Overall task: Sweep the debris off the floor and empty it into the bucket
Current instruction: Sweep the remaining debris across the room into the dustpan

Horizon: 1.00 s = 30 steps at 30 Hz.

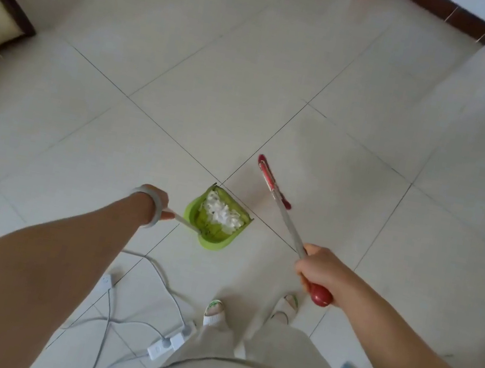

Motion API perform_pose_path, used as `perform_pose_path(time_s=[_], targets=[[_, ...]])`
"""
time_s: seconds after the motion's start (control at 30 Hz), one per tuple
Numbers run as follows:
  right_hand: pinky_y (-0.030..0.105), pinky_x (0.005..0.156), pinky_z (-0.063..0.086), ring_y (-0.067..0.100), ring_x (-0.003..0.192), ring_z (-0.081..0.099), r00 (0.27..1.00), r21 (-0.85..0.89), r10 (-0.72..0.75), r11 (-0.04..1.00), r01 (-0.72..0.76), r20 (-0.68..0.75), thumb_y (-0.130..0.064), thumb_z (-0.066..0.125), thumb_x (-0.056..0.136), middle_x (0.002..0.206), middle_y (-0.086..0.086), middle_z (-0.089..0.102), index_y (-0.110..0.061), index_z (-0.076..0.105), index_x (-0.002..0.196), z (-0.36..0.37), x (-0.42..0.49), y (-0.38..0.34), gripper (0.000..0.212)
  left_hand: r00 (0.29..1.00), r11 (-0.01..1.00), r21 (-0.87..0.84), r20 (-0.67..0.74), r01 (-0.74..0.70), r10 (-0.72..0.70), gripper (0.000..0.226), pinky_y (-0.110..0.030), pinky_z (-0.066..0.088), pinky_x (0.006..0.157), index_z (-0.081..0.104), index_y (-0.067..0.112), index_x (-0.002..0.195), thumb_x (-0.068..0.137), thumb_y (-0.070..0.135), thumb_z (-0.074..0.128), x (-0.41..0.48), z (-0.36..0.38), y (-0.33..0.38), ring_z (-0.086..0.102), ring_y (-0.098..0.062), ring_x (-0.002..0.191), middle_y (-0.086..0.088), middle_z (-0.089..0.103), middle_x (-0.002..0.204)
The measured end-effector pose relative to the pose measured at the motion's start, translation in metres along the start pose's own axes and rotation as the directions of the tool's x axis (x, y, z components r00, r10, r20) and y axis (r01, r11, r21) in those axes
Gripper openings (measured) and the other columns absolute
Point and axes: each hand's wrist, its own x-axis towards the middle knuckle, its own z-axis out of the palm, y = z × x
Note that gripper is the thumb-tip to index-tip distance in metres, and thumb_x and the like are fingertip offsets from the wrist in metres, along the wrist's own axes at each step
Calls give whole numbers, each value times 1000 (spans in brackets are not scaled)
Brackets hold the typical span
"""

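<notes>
Debris (223, 214), white, fills a green dustpan (212, 240) on the tiled floor (288, 62). Left grip (154, 200) holds its handle; right grip (316, 270) curls round a red broom (286, 220) just right. White cables (155, 269) and power strips (162, 348) trail near left.

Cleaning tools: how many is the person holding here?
2. A green dustpan, carrying white debris, held by its handle in the left hand; a red broom in the right hand. No others visible.
</notes>
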Motion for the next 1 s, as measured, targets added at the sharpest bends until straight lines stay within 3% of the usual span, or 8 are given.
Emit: perform_pose_path(time_s=[0.1, 0.2, 0.27, 0.43, 0.67, 0.8, 0.93, 1.0], targets=[[18, 37, 36, 16, 37, 45, 999, 65, 6, 998, -3, -52, 9, 42, 78, 62, 12, 52, -9, 55, 93, -28, 11, -6, 26, 999, 1000, -8, -22, 26, -26, 45, -25, 39, 68, 58, 15, 93, 95, 54, 35, 8, -34, 6, 59, -24, 83, -2, 62, 90], [21, 41, 38, 21, 49, 47, 997, 136, 7, 991, 4, -78, 10, 45, 73, 66, 13, 50, -7, 54, 82, -58, 26, -10, 21, 996, 999, -4, -74, 54, -54, 44, -26, 39, 68, 52, 15, 88, 96, 54, 33, 19, -72, 16, 52, -23, 77, -1, 56, 85], [22, 41, 39, 22, 53, 48, 997, 165, -2, 986, 16, -83, 10, 45, 73, 68, 12, 51, -5, 54, 84, -79, 37, -12, 20, 994, 998, 15, -101, 54, -52, 45, -25, 39, 68, 54, 15, 90, 96, 53, 32, 30, -100, 24, 59, -25, 82, -2, 59, 87], [24, 44, 39, 19, 41, 48, 996, 206, -23, 978, 40, -84, 6, 44, 79, 48, 10, 52, -7, 54, 85, -144, 66, -23, 18, 991, 994, 92, -124, 63, -52, 55, -27, 41, 72, 62, 11, 103, 97, 55, 28, 64, -174, 45, 65, -24, 101, -5, 68, 108], [19, 41, 35, 17, 34, 45, 991, 232, -77, 968, 100, -107, 7, 43, 80, 45, 9, 49, -7, 51, 77, -258, 95, -52, 17, 989, 992, -14, -78, 122, -122, 46, -25, 40, 71, 51, 13, 90, 97, 53, 29, 108, -288, 85, 62, -20, 90, 1, 52, 74], [21, 41, 36, 17, 35, 44, 984, 248, -108, 958, 141, -145, 6, 43, 80, 48, 9, 49, -8, 50, 76, -309, 112, -61, 17, 987, 990, -41, -77, 138, -141, 55, -27, 48, 80, 63, 8, 109, 97, 52, 32, 135, -335, 100, 65, -20, 104, -2, 55, 88], [22, 42, 38, 17, 35, 46, 977, 262, -116, 952, 161, -179, 5, 43, 81, 55, 11, 50, -7, 50, 79, -349, 128, -74, 14, 988, 993, -18, -104, 115, -116, 53, -28, 49, 81, 62, 9, 109, 97, 51, 33, 160, -378, 108, 65, -20, 106, -4, 59, 92], [23, 44, 39, 18, 37, 46, 974, 257, -119, 952, 167, -192, 4, 44, 80, 53, 12, 51, -6, 51, 80, -369, 141, -84, 12, 988, 994, 14, -113, 108, -105, 46, -28, 48, 81, 59, 13, 122, 99, 45, 35, 177, -403, 111, 63, -22, 107, -4, 60, 98]])
